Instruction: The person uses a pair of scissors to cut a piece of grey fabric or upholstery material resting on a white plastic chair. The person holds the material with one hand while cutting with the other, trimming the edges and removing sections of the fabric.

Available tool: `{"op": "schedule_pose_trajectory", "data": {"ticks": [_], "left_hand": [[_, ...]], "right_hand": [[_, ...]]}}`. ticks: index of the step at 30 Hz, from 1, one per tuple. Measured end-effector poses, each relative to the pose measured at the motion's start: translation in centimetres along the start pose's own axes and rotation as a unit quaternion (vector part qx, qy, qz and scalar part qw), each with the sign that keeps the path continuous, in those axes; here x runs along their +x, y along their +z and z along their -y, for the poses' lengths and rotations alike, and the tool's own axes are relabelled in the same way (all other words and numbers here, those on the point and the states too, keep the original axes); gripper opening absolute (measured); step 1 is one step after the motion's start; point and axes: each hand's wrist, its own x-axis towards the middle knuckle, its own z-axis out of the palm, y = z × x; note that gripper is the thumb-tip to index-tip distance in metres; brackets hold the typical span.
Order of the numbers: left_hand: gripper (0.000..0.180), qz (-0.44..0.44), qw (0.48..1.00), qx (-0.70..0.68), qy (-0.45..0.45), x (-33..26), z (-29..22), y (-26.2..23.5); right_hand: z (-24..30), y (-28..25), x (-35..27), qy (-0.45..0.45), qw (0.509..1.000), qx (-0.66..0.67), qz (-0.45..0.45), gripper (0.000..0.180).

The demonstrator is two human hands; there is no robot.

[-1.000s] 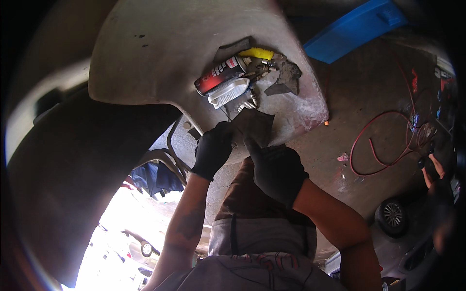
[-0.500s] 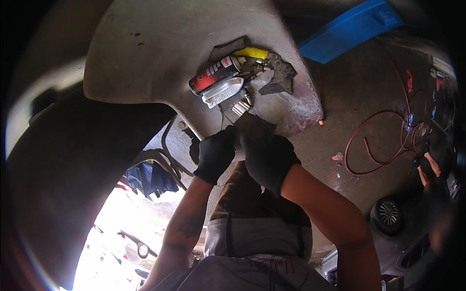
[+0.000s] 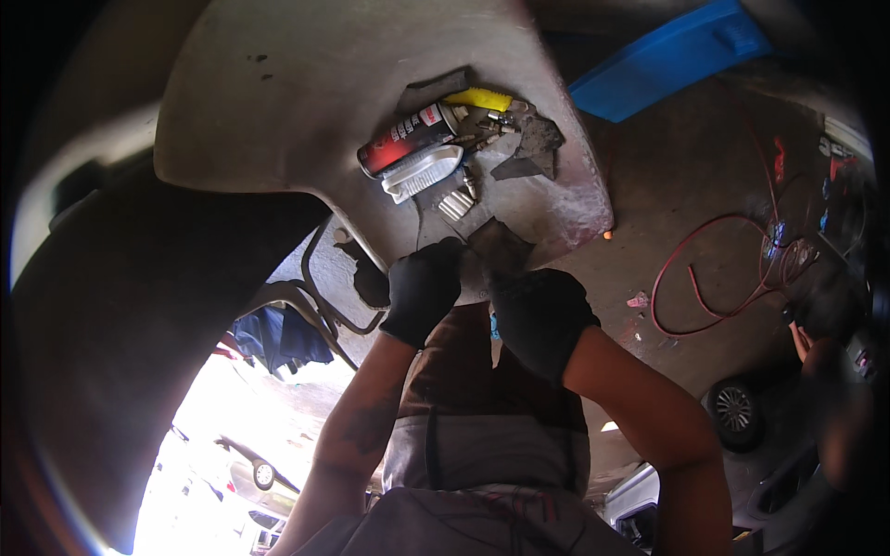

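We think the work is partway along, because both hands are busy near the middle of the frame. How much is left, we can't tell. The red and black can [image 3: 408, 139], the white brush [image 3: 422, 173] and the white tubes [image 3: 455, 205] lie on the pale panel [image 3: 306, 102], top middle, with no hand on them. Our left hand [image 3: 422, 292] is curled; we can't see what it holds. Our right hand [image 3: 542, 320] curls by the dark sheet [image 3: 502, 246], but we can't tell if it pinches it. Our right elbow bends out, lower right.
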Motion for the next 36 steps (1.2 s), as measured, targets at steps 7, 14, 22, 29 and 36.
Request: {"op": "schedule_pose_trajectory", "data": {"ticks": [7, 14, 22, 29, 36], "left_hand": [[0.024, 0.076, 0.994, 0.069, 0.033, -1.0, -0.6, 0.9], [0.023, 0.019, 0.997, 0.032, 0.074, -1.4, -0.8, 1.3], [0.018, 0.018, 0.999, 0.018, 0.041, -0.2, -1.0, 1.0], [0.023, 0.029, 0.998, 0.012, 0.049, -1.0, -1.2, 2.0], [0.029, 0.067, 0.996, -0.021, 0.06, -2.6, -2.7, 1.6]], "right_hand": [[-1.5, 2.0, 1.0, -0.038, 0.998, -0.017, -0.052, 0.022], [-3.0, 3.7, 1.8, -0.045, 0.999, -0.024, -0.02, 0.023], [-3.0, 1.8, -2.6, -0.034, 0.996, -0.085, -0.02, 0.053], [-2.4, 2.0, -3.1, -0.006, 0.996, -0.09, -0.001, 0.019], [-3.4, 5.1, -1.1, -0.02, 0.991, -0.131, 0.007, 0.017]]}}
